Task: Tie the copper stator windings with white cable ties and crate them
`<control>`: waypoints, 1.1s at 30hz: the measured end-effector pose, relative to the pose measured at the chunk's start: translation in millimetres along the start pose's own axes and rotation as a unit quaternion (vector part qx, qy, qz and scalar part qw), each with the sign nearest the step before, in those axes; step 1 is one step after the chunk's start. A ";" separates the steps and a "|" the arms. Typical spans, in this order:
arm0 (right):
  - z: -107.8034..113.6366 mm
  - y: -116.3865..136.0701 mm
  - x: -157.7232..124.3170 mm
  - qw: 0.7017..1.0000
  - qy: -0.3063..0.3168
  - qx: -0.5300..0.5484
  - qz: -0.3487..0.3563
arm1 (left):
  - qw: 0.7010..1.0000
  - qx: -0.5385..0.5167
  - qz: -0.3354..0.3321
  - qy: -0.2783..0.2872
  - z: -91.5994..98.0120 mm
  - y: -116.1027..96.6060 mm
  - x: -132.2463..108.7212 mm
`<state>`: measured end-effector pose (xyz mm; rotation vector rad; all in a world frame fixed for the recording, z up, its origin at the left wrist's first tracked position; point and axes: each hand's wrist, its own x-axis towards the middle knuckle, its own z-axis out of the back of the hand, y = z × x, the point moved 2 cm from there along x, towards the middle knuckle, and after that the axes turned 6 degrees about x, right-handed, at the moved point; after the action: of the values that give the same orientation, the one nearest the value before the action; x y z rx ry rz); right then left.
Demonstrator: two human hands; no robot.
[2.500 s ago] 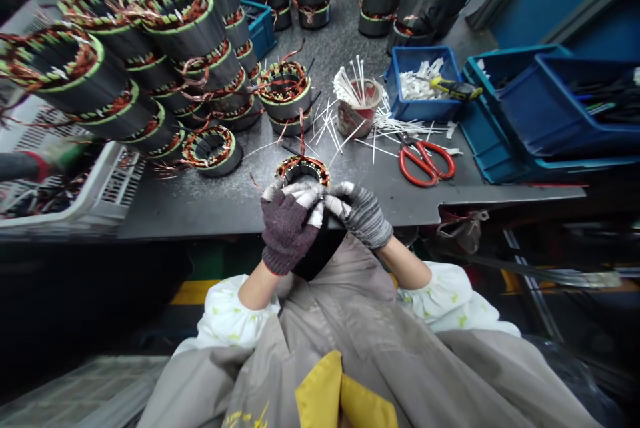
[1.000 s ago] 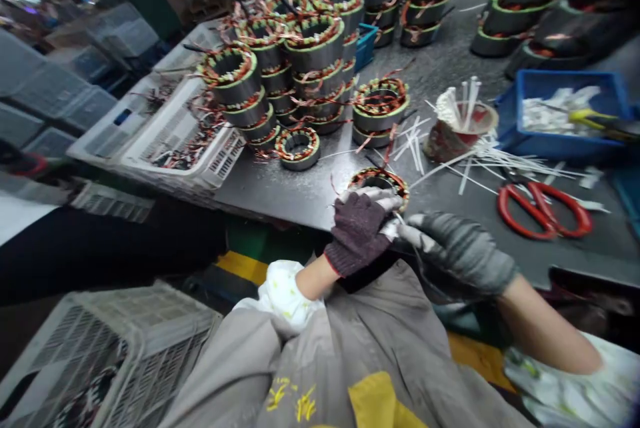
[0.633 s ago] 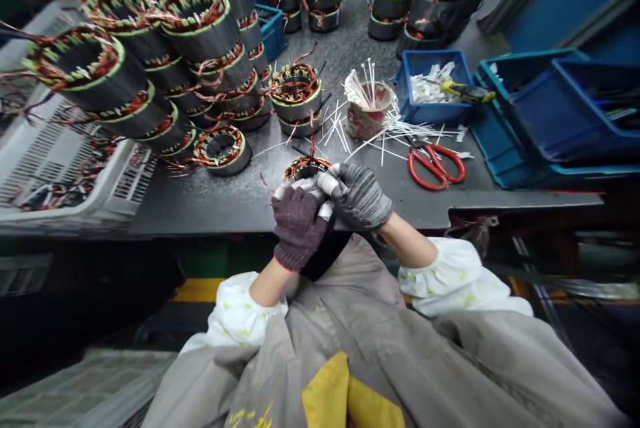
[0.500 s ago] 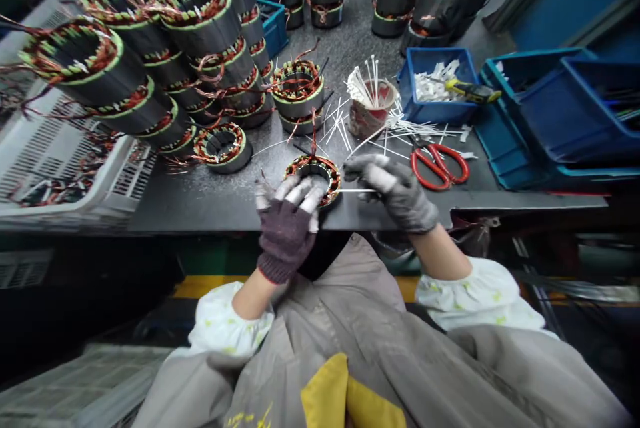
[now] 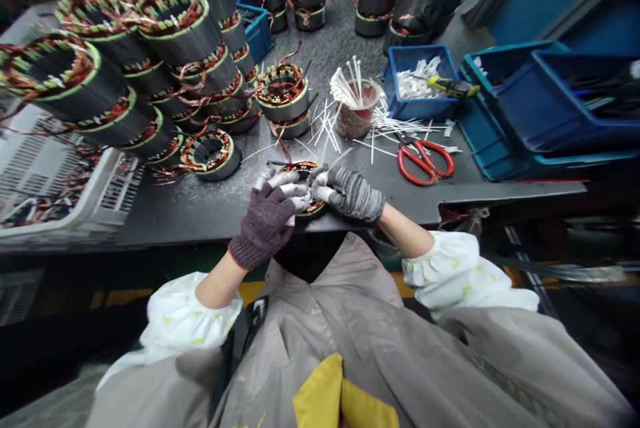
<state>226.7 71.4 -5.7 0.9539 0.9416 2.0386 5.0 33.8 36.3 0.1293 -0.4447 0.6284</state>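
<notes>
Resting on the copper-wound ring (image 5: 301,166): left hand (image 5: 265,218), fingers curled over its left side. Right hand (image 5: 351,193) opposite, fingers bunched narrow; cannot tell what either set grips. Ring sits on the desk (image 5: 400,207) near the front edge, red-handled scissors (image 5: 429,167) off right.

We find the workbench (image 5: 173,211) in muted light, seemingly from overhead, with near-black shadow under its front edge. The copper-wound ring (image 5: 300,165) between the gloved hands (image 5: 267,218) has a dark interior. Pale sleeves (image 5: 193,315) look brightest (we notice no harsh glare). Red scissors (image 5: 436,180) look fairly crisp; toward the borders we see stretching and blur, the left stacks (image 5: 75,91) leaning outward.
</notes>
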 end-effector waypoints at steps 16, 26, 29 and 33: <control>118.0 -41.1 73.2 0.946 -0.258 -0.169 -0.097 | 0.987 0.107 0.097 -0.064 -23.7 -41.6 -5.2; 143.1 -29.0 57.1 0.909 -0.368 0.166 -0.107 | 0.983 0.103 0.113 -0.099 -34.3 -25.1 0.8; 132.1 -3.4 23.4 0.890 -0.420 0.176 -0.038 | 0.983 0.092 0.146 -0.058 -38.8 -25.9 1.5; 85.1 29.1 -41.5 0.923 -0.370 0.103 -0.015 | 0.984 0.068 0.166 -0.015 -36.4 -25.0 -0.1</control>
<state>309.5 50.3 44.4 1.6484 0.7348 1.3666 33.0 22.8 3.9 0.1972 -0.4553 0.9858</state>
